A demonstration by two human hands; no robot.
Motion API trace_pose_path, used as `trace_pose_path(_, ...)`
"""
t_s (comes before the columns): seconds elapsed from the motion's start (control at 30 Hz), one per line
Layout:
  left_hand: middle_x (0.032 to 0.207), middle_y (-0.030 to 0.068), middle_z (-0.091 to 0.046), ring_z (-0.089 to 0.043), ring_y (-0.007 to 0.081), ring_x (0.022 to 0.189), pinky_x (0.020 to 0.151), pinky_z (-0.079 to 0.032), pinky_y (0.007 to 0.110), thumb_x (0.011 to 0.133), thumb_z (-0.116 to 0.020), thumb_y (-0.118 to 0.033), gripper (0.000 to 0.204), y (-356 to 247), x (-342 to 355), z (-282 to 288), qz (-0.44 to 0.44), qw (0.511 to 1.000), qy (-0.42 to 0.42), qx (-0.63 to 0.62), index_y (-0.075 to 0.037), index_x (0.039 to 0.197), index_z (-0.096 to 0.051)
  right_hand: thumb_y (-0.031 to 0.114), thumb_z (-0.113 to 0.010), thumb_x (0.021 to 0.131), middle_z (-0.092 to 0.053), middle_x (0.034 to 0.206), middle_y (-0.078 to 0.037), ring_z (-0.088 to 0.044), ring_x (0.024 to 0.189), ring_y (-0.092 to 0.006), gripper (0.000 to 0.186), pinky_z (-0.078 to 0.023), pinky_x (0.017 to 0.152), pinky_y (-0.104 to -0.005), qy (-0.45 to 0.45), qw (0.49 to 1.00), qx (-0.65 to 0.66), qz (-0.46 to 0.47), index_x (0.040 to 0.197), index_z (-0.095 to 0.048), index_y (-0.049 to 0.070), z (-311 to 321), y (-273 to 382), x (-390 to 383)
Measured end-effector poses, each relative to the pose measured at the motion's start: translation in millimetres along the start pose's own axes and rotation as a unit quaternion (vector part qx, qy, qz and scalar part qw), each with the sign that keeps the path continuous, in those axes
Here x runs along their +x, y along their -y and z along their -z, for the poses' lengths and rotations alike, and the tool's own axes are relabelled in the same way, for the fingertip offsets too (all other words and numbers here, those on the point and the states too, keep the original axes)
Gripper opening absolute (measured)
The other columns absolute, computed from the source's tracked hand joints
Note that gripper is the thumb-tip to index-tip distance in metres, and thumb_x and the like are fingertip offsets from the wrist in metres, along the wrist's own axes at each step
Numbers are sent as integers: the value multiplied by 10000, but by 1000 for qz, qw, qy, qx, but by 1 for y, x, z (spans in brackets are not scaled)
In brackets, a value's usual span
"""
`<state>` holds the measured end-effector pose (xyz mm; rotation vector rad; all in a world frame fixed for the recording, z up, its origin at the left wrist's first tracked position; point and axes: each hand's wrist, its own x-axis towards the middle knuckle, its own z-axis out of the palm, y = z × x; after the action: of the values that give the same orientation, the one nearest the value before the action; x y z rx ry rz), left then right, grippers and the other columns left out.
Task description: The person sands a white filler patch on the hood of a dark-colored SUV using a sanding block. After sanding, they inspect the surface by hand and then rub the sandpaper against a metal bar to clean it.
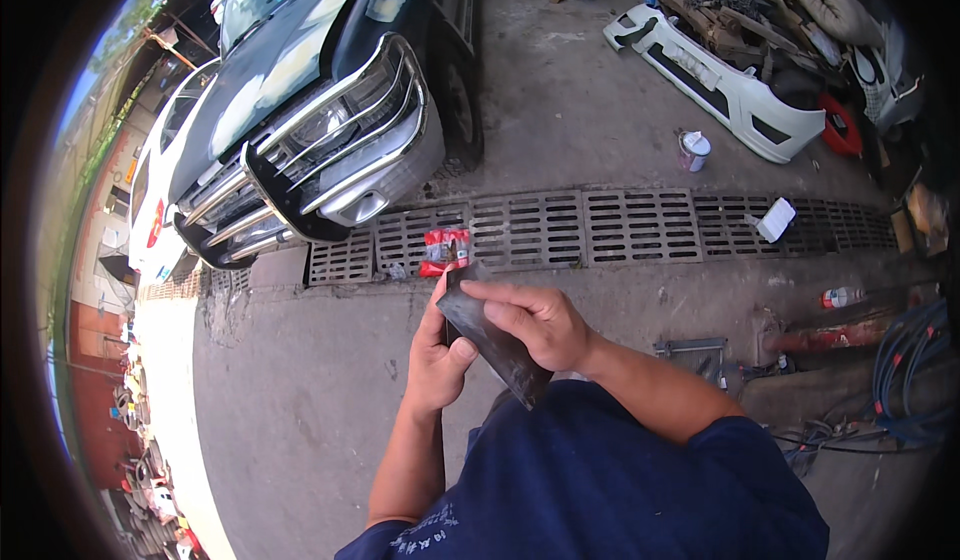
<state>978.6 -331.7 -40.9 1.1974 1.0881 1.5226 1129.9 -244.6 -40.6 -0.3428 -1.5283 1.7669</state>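
Note:
My left hand [438, 365] is closed on a dark grey rectangular sheet [510, 365], its thumb along the near side. My right hand [530, 325] grips the same sheet from the right, thumb and index finger lying over its upper face near the top corner. The sheet is tilted, its lower end toward my navy shirt. Just beyond my hands, a red-and-grey plastic packet [440, 245] appears to lie on the drain grating [525, 225].
A dark vehicle [270, 90] with a chrome front guard stands upper left, a white car beside it. A white bumper [720, 100] lies by a scrap pile upper right. Also visible: a paint can [694, 150], white container [776, 220], coiled hoses [905, 370] and red cylinder [830, 335].

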Motion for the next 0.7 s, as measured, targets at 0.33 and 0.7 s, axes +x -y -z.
trace_pose_path(0.33,1411,109,-431,-424,181,1268,1059,-335,326,898,-667,-278,756,-20,2,-1,19,999,15,38,25,1466,-271,125,-543,943,-703,948,-147,-663,831,-152,299,-509,752,-261,-9,984,-132,119,1213,-626,28,12,1,7)
trace_pose_path(0.7,1379,109,-468,-465,165,1211,1017,-371,305,829,-746,-348,833,-27,5,9,16,994,46,100,9,1453,-326,145,-536,963,-704,988,-92,-641,873,-99,305,-506,786,-246,25,999,-6,29,1236,-612,34,2,-2,-3)
